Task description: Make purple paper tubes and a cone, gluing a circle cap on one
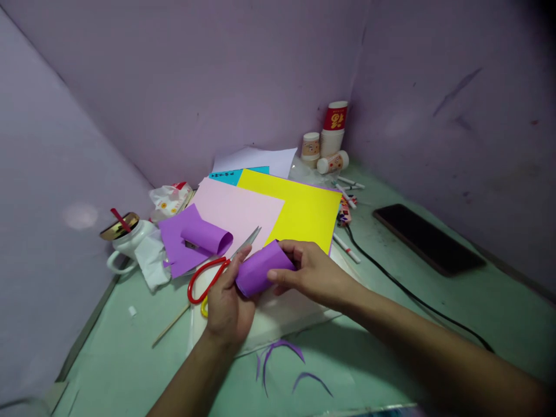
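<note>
Both my hands hold a rolled tube of purple paper [260, 269] just above the table. My left hand [228, 301] wraps round its near end, thumb up along the side. My right hand [310, 272] pinches its far open end with fingers curled over the rim. Red-handled scissors [212, 272] lie just left of my left hand, blades pointing toward the paper stack. Another purple sheet with a curled edge [195, 237] rests behind the scissors.
Pink [238, 211], yellow [304, 205], blue and white sheets are stacked at the back. A white mug [128, 240] stands left, paper cups [332, 136] and a glue bottle at the far corner, markers [347, 249], a black cable, a dark phone [428, 237] right. Purple scraps [282, 353] lie near.
</note>
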`<state>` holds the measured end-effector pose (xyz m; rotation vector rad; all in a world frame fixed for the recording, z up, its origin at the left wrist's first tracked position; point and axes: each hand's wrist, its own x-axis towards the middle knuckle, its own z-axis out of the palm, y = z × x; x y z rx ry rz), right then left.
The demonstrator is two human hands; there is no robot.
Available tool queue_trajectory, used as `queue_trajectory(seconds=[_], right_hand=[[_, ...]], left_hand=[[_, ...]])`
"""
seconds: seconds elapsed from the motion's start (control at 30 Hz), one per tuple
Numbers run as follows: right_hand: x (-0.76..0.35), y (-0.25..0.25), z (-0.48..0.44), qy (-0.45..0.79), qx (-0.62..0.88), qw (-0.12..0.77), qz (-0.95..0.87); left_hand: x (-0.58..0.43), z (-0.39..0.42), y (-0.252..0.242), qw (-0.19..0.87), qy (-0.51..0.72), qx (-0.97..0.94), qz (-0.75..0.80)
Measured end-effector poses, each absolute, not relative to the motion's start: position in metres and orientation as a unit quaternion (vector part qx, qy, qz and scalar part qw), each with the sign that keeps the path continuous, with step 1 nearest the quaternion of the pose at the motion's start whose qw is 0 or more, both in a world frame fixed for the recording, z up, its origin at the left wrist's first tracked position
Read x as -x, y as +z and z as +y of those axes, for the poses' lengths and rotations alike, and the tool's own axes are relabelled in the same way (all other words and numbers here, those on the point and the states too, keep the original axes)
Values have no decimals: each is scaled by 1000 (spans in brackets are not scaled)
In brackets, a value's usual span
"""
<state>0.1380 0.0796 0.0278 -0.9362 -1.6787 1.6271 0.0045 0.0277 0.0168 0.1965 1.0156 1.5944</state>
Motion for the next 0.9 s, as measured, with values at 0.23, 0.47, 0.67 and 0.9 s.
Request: queue_trajectory(seconds=[0.23, 0.47, 0.67, 0.9], right_hand=[[-154, 47, 77, 371, 367, 488, -700], [-148, 26, 92, 587, 253, 379, -669], [-140, 21, 84, 584, 242, 363, -684], [-147, 21, 91, 460, 232, 401, -757]], left_hand=[[5, 30, 19, 645, 627, -48, 434], [2, 26, 19, 728, 568, -46, 382], [-6, 24, 13, 728, 557, -88, 389], [21, 12, 40, 503, 564, -247, 607]])
